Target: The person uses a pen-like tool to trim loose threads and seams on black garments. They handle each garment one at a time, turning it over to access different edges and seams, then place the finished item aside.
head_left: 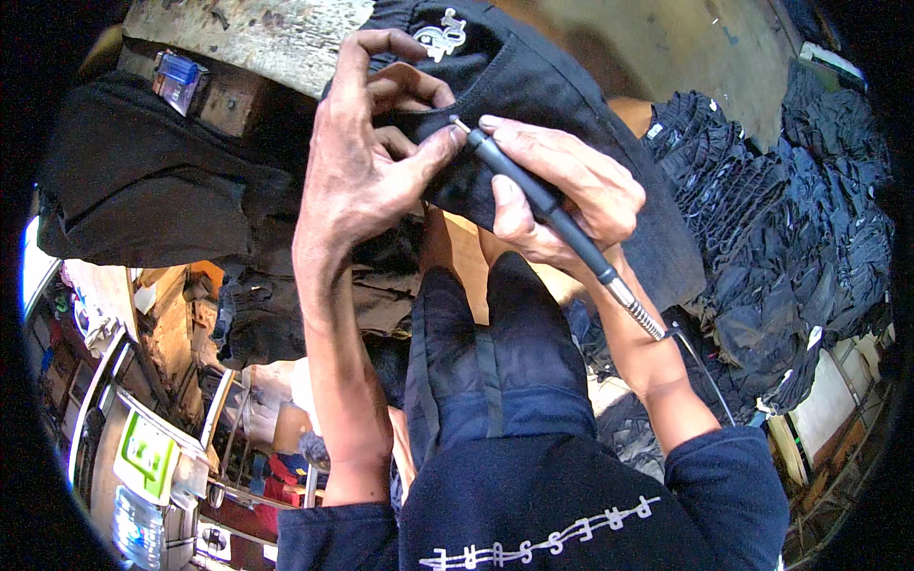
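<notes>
2 bare hands meet over a dark garment, which I see from the head camera at upper centre, between the bench and the wearer's lap. The right hand has a firm grip on a slim black pen-shaped tool, its metal tip right by a seam-like edge in the cloth. The left hand curls its fingers over that edge, thumb close to the tip; I cannot tell whether this grip pinches fabric.

I judge the work at this edge to be under way, not finished. 1 pale emblem sits on the cloth above it; how much remains, I cannot tell.

The bench is worn, stained wood. Dark cloth drapes to the left, and a large heap of crumpled dark garments fills the right. Lower left, a water bottle stands near a green-rimmed container.
</notes>
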A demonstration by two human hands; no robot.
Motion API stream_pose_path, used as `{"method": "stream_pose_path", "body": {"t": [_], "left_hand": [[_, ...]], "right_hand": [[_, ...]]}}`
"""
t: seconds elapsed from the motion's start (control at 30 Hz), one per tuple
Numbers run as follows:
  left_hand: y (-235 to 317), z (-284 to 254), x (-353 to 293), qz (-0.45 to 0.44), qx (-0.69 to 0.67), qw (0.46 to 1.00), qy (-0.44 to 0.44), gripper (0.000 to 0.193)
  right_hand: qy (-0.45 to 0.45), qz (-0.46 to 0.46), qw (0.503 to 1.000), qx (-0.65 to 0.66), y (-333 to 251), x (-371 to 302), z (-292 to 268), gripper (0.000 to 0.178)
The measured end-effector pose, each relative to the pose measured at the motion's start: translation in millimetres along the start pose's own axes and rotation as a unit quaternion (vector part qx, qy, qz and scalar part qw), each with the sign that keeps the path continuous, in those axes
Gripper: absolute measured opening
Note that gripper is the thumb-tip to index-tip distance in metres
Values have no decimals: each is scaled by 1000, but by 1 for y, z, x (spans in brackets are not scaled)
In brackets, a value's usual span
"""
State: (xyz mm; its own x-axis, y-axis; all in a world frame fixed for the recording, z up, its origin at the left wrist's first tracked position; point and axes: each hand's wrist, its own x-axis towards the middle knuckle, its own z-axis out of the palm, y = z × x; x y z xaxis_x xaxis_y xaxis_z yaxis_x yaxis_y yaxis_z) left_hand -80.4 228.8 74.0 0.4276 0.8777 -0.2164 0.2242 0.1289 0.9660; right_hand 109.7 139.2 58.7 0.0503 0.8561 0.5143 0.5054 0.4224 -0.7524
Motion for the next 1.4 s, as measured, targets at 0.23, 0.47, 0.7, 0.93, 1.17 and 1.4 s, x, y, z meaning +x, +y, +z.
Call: {"method": "stream_pose_path", "body": {"t": [0.23, 0.47, 0.7, 0.93, 1.17, 1.4], "left_hand": [[-4, -5, 0, -6, 16, 1000, -19, 71], [-9, -6, 0, 0, 15, 999, -31, 71], [-8, -7, 0, -8, 25, 999, -23, 73], [-8, -3, -2, -12, 25, 1000, -7, 74], [-4, -3, -1, -25, 43, 999, 8, 76], [-4, -4, 0, -23, 38, 999, 9, 77]], "right_hand": [[17, -14, 1000, -6, 7, 0, 8, 28], [-9, -6, 1000, -7, 5, -3, 4, 29], [-12, 2, 1000, -8, 4, -3, 5, 29], [-12, 13, 1000, -15, 4, -4, 3, 30], [8, 17, 1000, 7, 7, -5, 7, 31], [11, 8, 1000, -2, 12, -5, 7, 30]]}}
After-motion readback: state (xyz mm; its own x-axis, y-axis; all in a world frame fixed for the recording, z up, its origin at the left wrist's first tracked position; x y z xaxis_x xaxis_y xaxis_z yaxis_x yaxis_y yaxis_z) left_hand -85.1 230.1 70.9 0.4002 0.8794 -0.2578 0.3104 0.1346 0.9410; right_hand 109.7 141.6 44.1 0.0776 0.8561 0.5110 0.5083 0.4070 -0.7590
